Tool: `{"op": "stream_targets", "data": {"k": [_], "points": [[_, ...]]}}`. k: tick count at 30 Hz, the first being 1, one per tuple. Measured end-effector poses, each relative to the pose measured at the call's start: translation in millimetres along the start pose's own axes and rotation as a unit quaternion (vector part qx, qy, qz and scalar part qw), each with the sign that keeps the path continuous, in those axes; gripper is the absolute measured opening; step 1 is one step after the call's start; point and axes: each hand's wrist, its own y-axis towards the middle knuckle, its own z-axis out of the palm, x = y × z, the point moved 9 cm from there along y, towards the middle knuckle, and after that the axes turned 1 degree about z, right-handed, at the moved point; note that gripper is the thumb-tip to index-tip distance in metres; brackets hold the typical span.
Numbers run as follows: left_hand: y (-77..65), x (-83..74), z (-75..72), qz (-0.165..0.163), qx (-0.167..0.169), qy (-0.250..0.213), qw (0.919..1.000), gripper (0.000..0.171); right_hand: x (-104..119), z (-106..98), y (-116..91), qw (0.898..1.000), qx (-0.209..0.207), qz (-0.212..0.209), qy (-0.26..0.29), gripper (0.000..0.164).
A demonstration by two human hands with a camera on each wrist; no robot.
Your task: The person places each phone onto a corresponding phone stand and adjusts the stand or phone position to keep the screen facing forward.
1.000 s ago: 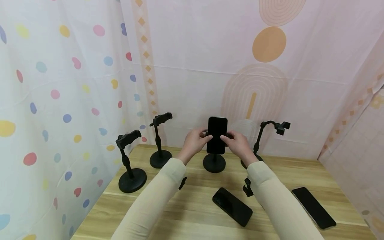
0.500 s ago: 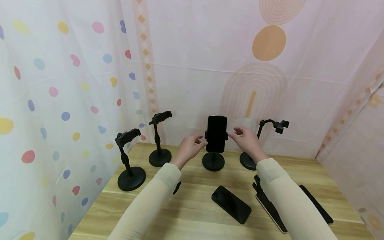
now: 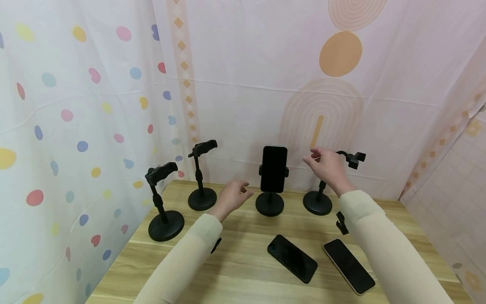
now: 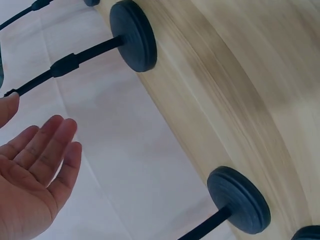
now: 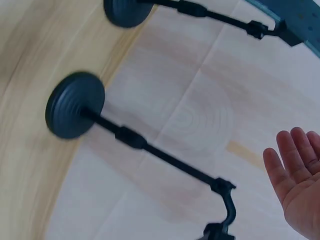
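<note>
A black smartphone (image 3: 274, 169) sits upright in the clamp of the middle phone stand (image 3: 270, 204), its dark screen facing me. My left hand (image 3: 232, 196) hovers to the left of that stand, fingers relaxed and nothing in them. To the right of the phone, my right hand (image 3: 327, 167) is raised in the air and also holds nothing. It partly covers the arm of the right phone stand (image 3: 318, 202) in the head view. Loosely extended fingers (image 5: 289, 150) show in the right wrist view, and the left palm (image 4: 30, 190) appears in the left wrist view.
Two more phone stands with unfilled clamps, one at the back left (image 3: 202, 198) and one nearer (image 3: 166, 225), stand on the wooden table (image 3: 243, 270). Two phones, one black (image 3: 292, 258) and one light-edged (image 3: 349, 267), lie at the front. Patterned curtains (image 3: 243, 50) surround the table.
Both hands have come off the mounted phone and drawn apart, the left toward the left and down, the right toward the right and up. The phone stays in the clamp.
</note>
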Motion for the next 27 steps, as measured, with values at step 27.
{"op": "stream_targets", "data": {"k": [27], "points": [[-19.3, 25.6, 17.7, 0.006, 0.066, 0.333, 0.9404, 0.014, -79.1, -96.1, -2.0, 0.985, -0.021, 0.001, -0.173, 0.043]]}}
